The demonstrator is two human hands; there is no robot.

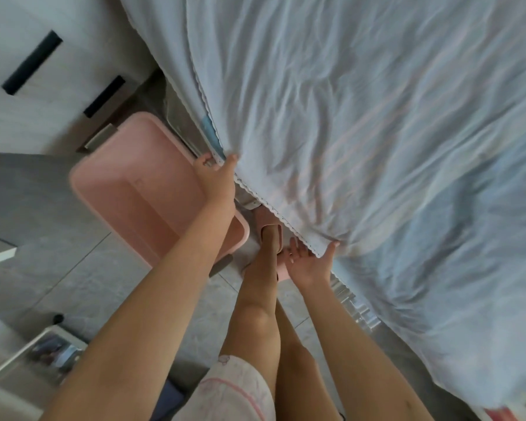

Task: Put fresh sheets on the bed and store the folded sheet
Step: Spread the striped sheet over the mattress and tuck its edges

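Observation:
A pale blue sheet (362,132) with faint pink stripes and a scalloped white trim lies wrinkled across the bed, filling the right and upper part of the view. My left hand (216,174) pinches the trimmed edge of the sheet near the bed's corner, thumb on top. My right hand (312,262) is lower along the same edge, palm up with fingers spread; its thumb presses on the trim, with the sheet's edge between thumb and palm. I see no folded sheet.
A pink plastic tub (140,189) stands on the grey tiled floor beside the bed, under my left arm. White cabinet doors with dark handles (32,62) are at upper left. My legs and a pink slipper (268,229) stand against the bed.

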